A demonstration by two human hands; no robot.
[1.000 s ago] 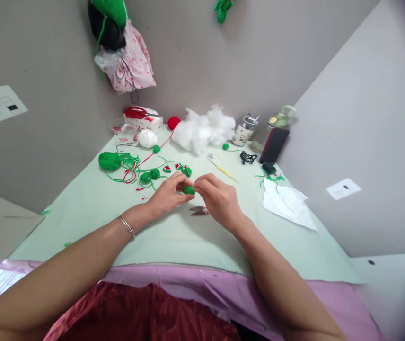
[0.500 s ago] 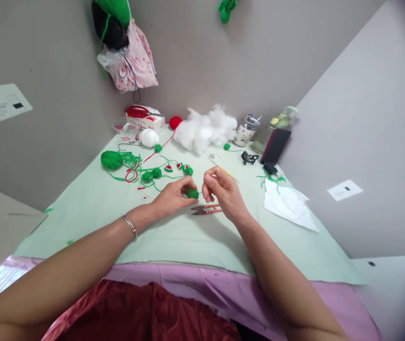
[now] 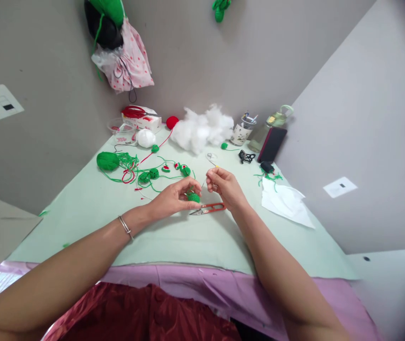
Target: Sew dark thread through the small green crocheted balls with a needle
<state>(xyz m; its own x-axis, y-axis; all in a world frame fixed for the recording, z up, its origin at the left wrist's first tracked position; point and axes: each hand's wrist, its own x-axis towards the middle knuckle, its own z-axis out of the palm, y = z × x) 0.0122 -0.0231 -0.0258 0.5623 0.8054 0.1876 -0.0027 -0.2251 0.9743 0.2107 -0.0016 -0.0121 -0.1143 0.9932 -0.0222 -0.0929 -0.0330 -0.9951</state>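
My left hand (image 3: 176,196) is closed around a small green crocheted piece (image 3: 193,197), gripping it between thumb and fingers. To its right, my right hand (image 3: 224,186) is raised in a pinch on a thin needle-like piece (image 3: 203,184), which points toward the green piece; its exact kind is too fine to make out. Thread snips (image 3: 207,209) with orange handles lie on the table below the gap between the hands. Beyond my left hand lie several green crocheted pieces (image 3: 149,175), some with red and white parts.
White stuffing (image 3: 202,130) is heaped at the back. A green yarn ball (image 3: 108,161) and a red yarn ball (image 3: 171,122) lie leftward. On the right stand a pen cup (image 3: 242,132), a bottle (image 3: 262,137) and a phone (image 3: 272,145), with white paper (image 3: 284,201) nearer.
My right hand has lifted slightly away from the green piece and turned a little. More of the snips' handles now shows. The whole view has shifted slightly.
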